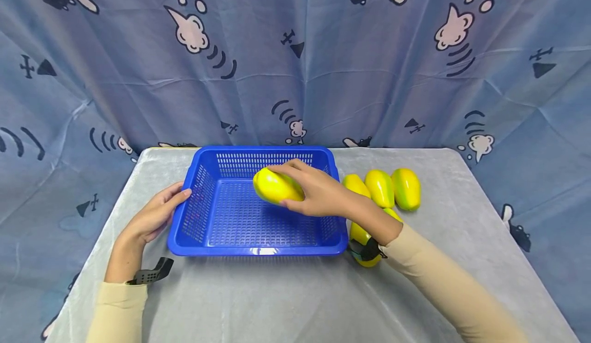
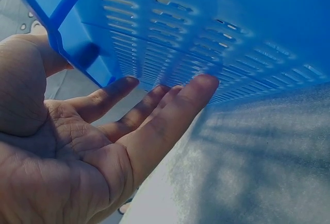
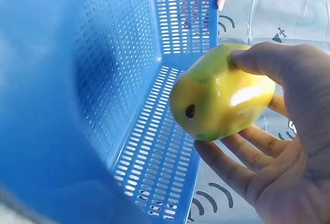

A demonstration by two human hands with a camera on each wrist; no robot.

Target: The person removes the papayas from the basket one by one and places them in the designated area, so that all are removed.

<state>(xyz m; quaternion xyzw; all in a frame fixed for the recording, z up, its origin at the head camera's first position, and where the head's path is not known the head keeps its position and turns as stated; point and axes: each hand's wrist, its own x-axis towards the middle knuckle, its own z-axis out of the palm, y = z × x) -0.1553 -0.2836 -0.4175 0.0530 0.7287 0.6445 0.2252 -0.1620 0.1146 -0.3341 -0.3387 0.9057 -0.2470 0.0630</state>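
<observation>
A blue plastic basket (image 1: 258, 251) with slotted walls stands on the table. Over its inside, my right hand (image 1: 318, 192) holds a glossy yellow-green papaya (image 1: 277, 185) between thumb and fingers. In the right wrist view the papaya (image 3: 221, 92) shows a dark stem spot, with the basket wall (image 3: 154, 147) behind it. My left hand (image 1: 159, 212) holds the basket's left side, its thumb over the rim. From the left wrist view, the fingers (image 2: 165, 126) of that hand lie along the basket's outer wall (image 2: 170, 38).
Several more papayas (image 1: 406, 189) lie on the table right of the basket, some partly hidden under my right forearm. A grey-white cloth (image 1: 461, 220) covers the table. A blue patterned curtain (image 1: 304, 92) hangs behind and at both sides.
</observation>
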